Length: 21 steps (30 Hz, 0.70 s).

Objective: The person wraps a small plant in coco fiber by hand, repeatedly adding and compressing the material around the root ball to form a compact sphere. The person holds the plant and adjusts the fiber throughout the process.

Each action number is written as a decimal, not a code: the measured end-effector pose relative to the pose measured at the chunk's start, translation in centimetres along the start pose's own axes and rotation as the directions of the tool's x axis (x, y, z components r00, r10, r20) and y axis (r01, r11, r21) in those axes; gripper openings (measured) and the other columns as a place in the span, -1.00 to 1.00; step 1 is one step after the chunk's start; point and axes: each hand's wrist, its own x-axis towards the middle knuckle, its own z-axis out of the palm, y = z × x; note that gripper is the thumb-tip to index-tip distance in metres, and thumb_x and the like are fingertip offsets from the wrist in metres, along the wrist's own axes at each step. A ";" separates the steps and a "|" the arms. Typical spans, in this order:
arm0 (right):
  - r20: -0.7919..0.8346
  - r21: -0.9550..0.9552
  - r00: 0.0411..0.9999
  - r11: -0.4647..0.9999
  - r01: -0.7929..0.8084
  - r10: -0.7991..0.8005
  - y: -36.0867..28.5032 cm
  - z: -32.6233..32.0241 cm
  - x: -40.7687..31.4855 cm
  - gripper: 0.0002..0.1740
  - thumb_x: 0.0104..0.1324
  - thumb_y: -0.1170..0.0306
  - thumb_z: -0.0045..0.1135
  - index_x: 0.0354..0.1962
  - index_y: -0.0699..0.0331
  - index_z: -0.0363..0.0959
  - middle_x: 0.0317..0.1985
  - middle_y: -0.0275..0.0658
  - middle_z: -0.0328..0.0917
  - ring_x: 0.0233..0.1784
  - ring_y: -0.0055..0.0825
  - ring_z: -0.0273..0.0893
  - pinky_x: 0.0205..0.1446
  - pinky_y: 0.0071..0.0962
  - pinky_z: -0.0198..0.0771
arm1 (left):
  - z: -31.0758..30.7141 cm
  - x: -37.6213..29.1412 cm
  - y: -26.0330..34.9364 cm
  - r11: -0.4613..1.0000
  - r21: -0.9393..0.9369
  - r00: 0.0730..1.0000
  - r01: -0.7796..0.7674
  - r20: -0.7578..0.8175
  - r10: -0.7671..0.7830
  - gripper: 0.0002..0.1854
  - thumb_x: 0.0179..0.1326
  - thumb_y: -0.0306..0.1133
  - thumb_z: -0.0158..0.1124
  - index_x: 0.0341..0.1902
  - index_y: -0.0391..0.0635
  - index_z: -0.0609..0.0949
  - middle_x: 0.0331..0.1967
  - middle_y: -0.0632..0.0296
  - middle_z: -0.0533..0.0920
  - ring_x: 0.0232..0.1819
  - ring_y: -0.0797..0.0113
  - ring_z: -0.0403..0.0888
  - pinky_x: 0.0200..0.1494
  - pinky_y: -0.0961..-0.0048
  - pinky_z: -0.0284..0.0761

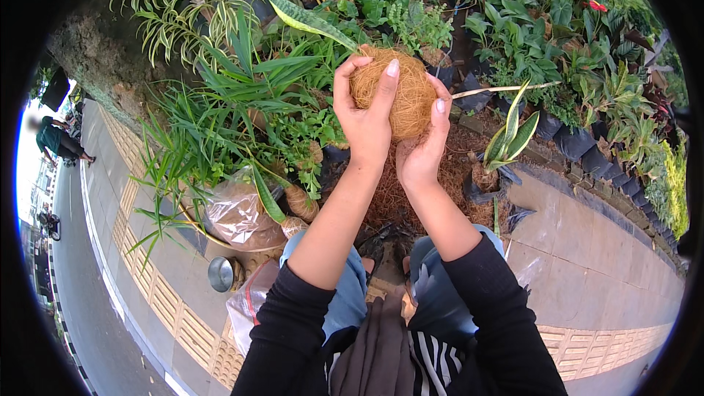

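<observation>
Both my hands cup a round ball of brown coconut fibre [406, 85], held up in front of me. My left hand [366, 102] wraps its left side, with the thumb across the front. My right hand [429, 135] supports its right and lower side. A variegated snake plant leaf [313, 22] sticks out from the ball's upper left; its base is hidden. Below my forearms lies a heap of reddish-brown coconut fibre [393, 192]. A small snake plant [509, 140] stands right of the heap in a black plastic bag. Smaller fibre-wrapped balls [301, 203] lie by my left forearm.
A clear plastic bag of brown material [245, 214] and an open metal tin [221, 274] stand on the paving at left, near a white sack [250, 300]. Dense potted plants border the far side. A tree trunk [104, 77] rises at left; beyond are a road and a person [55, 140].
</observation>
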 end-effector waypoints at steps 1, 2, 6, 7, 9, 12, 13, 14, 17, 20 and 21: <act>0.013 0.085 0.998 0.994 -0.063 0.063 -0.6 0.0 0.3 -0.35 0.47 -0.11 -0.16 0.26 0.19 0.18 0.19 -0.10 0.30 0.26 -0.31 0.35 0.32 -0.24 0.29 | -0.3 0.5 0.1 0.996 -0.083 0.999 0.043 -0.014 -0.044 -0.69 0.19 -0.45 0.43 -0.06 -0.14 0.51 0.07 0.15 0.53 0.02 0.41 0.51 0.08 0.43 0.47; -0.011 0.165 0.988 0.975 -0.151 0.155 -1.2 0.0 0.7 -0.31 0.45 -0.16 -0.20 0.27 0.17 0.18 0.20 -0.10 0.34 0.29 -0.25 0.35 0.35 -0.19 0.28 | -0.7 0.7 0.3 0.952 -0.273 0.989 0.139 -0.004 -0.145 -0.71 0.19 -0.50 0.41 -0.06 -0.13 0.52 0.08 0.13 0.56 0.03 0.42 0.52 0.09 0.45 0.47; 0.049 0.273 0.868 0.830 -0.487 0.493 -3.0 -0.2 2.0 -0.24 0.41 -0.24 -0.21 0.25 0.18 0.28 0.21 -0.13 0.42 0.31 -0.27 0.40 0.38 -0.18 0.28 | -1.6 1.3 0.4 0.901 -0.367 0.971 0.233 0.135 -0.196 -0.74 0.21 -0.52 0.37 -0.07 -0.12 0.53 0.10 0.13 0.60 0.02 0.43 0.54 0.11 0.46 0.48; 0.130 0.286 0.845 0.797 -0.532 0.518 -3.1 -0.4 2.3 -0.24 0.40 -0.25 -0.21 0.24 0.19 0.31 0.20 -0.14 0.44 0.29 -0.29 0.42 0.37 -0.19 0.29 | -1.6 1.2 0.3 0.923 -0.315 0.973 0.222 0.135 -0.188 -0.75 0.21 -0.52 0.37 -0.08 -0.13 0.53 0.11 0.13 0.60 0.02 0.43 0.54 0.12 0.45 0.48; 0.054 0.232 0.875 0.846 -0.480 0.481 -2.4 -0.4 2.2 -0.35 0.42 -0.14 -0.08 0.16 0.22 0.37 0.10 -0.20 0.52 0.16 -0.38 0.52 0.26 -0.31 0.40 | -1.4 0.8 0.0 0.955 -0.221 0.975 0.198 0.142 -0.169 -0.77 0.21 -0.52 0.37 -0.10 -0.14 0.54 0.12 0.11 0.60 0.03 0.42 0.54 0.13 0.43 0.47; -0.060 0.289 0.906 0.876 -0.386 0.419 -1.0 -0.6 1.9 -0.63 0.45 0.17 0.06 0.04 0.26 0.42 -0.02 -0.29 0.52 0.03 -0.54 0.52 0.13 -0.44 0.45 | -0.6 -0.2 -0.5 0.998 0.018 0.998 0.060 -0.028 -0.059 -0.82 0.23 -0.46 0.38 -0.13 -0.24 0.65 0.08 0.02 0.64 0.06 0.38 0.58 0.17 0.42 0.45; -0.074 0.295 0.921 0.891 -0.346 0.382 -0.7 -0.8 1.8 -0.63 0.45 0.17 0.06 0.03 0.27 0.43 -0.03 -0.29 0.52 0.02 -0.54 0.52 0.12 -0.44 0.45 | -0.2 -0.6 -0.6 0.998 0.064 0.997 0.027 -0.074 -0.023 -0.82 0.24 -0.45 0.39 -0.13 -0.26 0.67 0.06 0.01 0.65 0.07 0.37 0.58 0.18 0.42 0.45; -0.113 0.294 0.928 0.904 -0.310 0.355 -0.3 -0.7 1.7 -0.63 0.45 0.18 0.07 0.02 0.27 0.43 -0.05 -0.29 0.52 0.00 -0.55 0.52 0.11 -0.45 0.45 | 0.0 -0.8 -0.7 0.994 0.068 0.993 0.081 -0.096 -0.074 -0.80 0.25 -0.42 0.38 -0.13 -0.29 0.69 0.04 -0.01 0.67 0.08 0.35 0.59 0.19 0.41 0.44; -0.190 0.226 0.949 0.952 -0.208 0.252 -0.1 -0.6 1.5 -0.66 0.44 0.22 0.10 0.01 0.28 0.42 -0.08 -0.29 0.52 -0.02 -0.55 0.52 0.09 -0.47 0.45 | 0.2 -1.2 -0.8 0.989 0.122 0.992 0.089 -0.096 -0.077 -0.78 0.33 -0.37 0.31 -0.12 -0.31 0.67 0.02 -0.01 0.68 0.04 0.36 0.60 0.19 0.40 0.44; -0.233 0.131 0.959 0.983 -0.132 0.159 -0.4 -0.3 1.2 -0.67 0.43 0.27 0.12 0.02 0.29 0.41 -0.10 -0.28 0.52 -0.05 -0.55 0.51 0.07 -0.50 0.45 | 0.4 -1.7 -0.9 0.999 0.025 0.998 0.044 -0.052 -0.042 -0.71 0.39 -0.28 0.23 -0.06 -0.32 0.61 0.02 0.01 0.65 0.06 0.33 0.57 0.21 0.38 0.40; -0.239 0.096 0.963 0.990 -0.106 0.126 -0.4 -0.2 1.1 -0.68 0.43 0.28 0.13 0.03 0.28 0.41 -0.11 -0.28 0.52 -0.06 -0.55 0.51 0.06 -0.50 0.45 | 0.4 -1.8 -0.9 1.000 0.015 0.999 -0.021 -0.025 0.022 -0.69 0.40 -0.26 0.22 -0.04 -0.31 0.59 0.02 0.02 0.64 0.07 0.32 0.55 0.22 0.37 0.38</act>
